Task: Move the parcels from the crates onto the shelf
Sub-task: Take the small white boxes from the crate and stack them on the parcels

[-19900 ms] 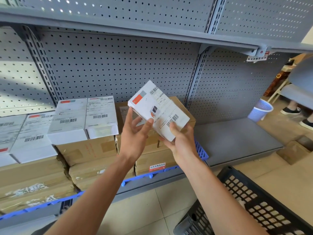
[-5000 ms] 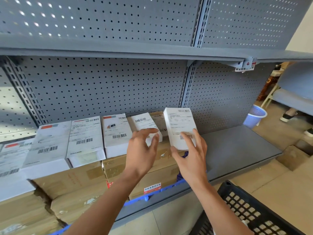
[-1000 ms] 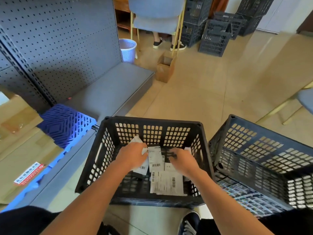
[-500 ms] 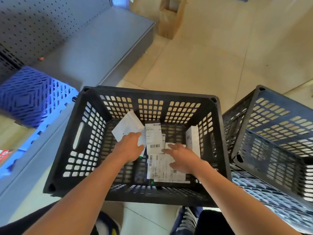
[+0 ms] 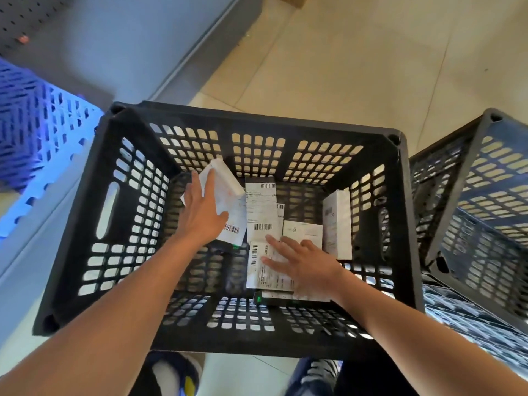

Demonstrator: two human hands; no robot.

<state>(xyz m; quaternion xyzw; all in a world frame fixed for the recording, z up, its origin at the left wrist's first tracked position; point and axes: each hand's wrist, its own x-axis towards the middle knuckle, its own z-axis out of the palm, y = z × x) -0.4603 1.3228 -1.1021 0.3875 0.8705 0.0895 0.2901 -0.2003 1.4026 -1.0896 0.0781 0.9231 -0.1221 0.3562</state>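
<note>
- Since half a second ago, left hand has slid up the tilted parcel, fingers spread flat on it.
- Right hand rests spread on a flat parcel in the crate; pickup is likely next.

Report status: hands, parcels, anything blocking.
Left hand flat on tilted parcel, fingers straight. Right hand flat on near parcel. Both inside crate, nothing lifted. No obstruction seen.

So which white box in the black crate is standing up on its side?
The narrow white box against the crate's right wall. It stands on edge, apart from both hands, while the other parcels lie flat or tilted on the crate floor.
</note>
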